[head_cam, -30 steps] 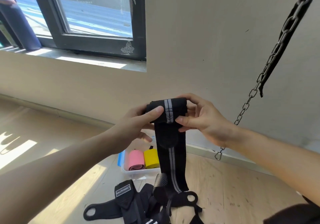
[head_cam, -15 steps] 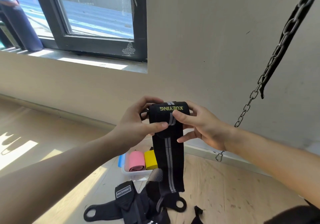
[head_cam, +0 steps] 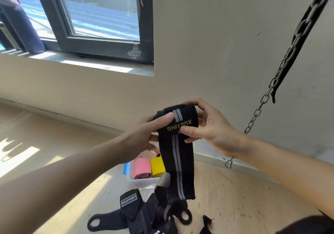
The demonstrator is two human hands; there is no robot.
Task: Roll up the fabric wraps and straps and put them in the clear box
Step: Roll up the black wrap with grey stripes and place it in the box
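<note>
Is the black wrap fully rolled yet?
Partly. The wrap is rolled at the top, held by the left hand and right hand; a long striped length hangs loose below.

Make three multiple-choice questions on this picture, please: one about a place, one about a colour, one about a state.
1. Where is the pink roll?
A. In the box, beside the yellow roll
B. On the windowsill
C. On the chain

2. What colour are the letters on the wrap?
A. White
B. Red
C. Yellow

3. What state is the wrap in?
A. Fully rolled
B. Partly rolled, tail hanging
C. Flat on the floor

Answers: 1 A, it lies in the box; 2 C, the word is yellow; 3 B, left hand and right hand hold the rolled part, tail hangs down.
</note>
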